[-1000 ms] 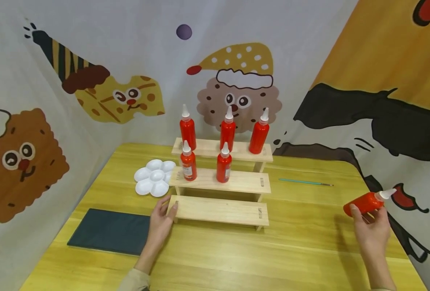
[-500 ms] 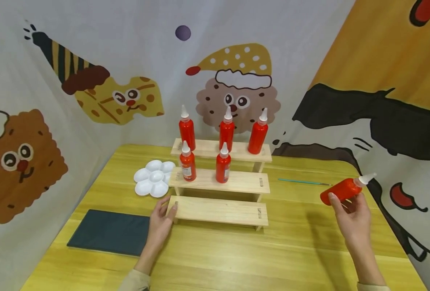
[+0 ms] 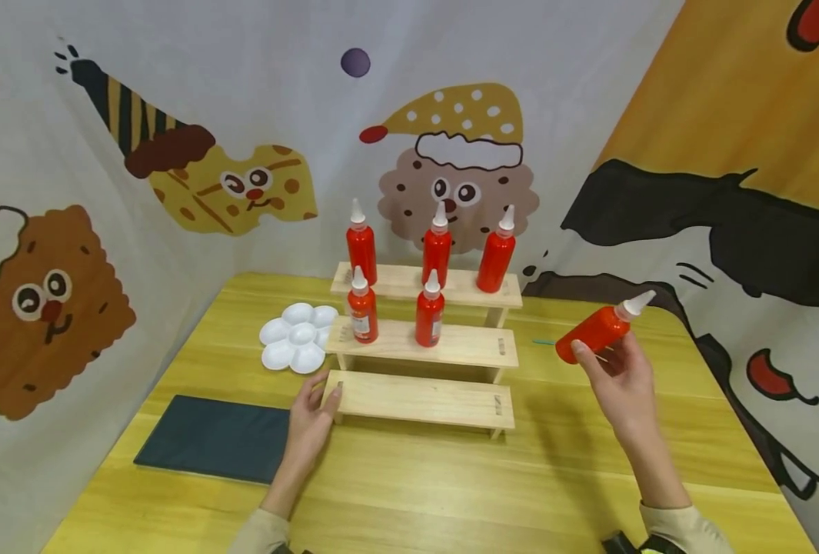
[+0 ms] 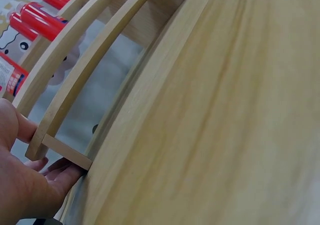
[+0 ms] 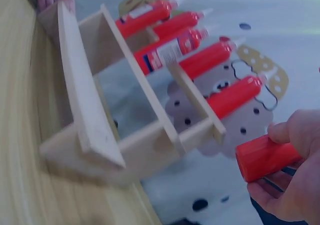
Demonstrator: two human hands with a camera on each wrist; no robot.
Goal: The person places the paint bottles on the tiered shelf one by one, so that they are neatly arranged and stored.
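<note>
In my right hand (image 3: 624,385) I grip a red squeeze bottle (image 3: 594,332) with a white nozzle cap, tilted and held in the air right of a three-tier wooden rack (image 3: 419,398). The right wrist view shows its base end (image 5: 260,157) between thumb and fingers. My left hand (image 3: 310,419) holds the left end of the rack's lowest step, thumb on top; in the left wrist view the fingers (image 4: 62,177) reach under that end. Three red bottles (image 3: 437,254) stand on the top step and two labelled ones (image 3: 363,314) on the middle step. The lowest step bears nothing.
A white flower-shaped palette (image 3: 291,348) lies left of the rack, and a dark flat rectangular board (image 3: 211,438) lies nearer on the wooden table (image 3: 409,492). Behind the right hand a thin teal brush (image 3: 544,342) is mostly hidden. A patterned cloth (image 3: 271,69) hangs behind.
My right hand has carried the red bottle leftward and up, closer to the rack, and now covers most of the brush. My left hand has stayed on the rack's end.
</note>
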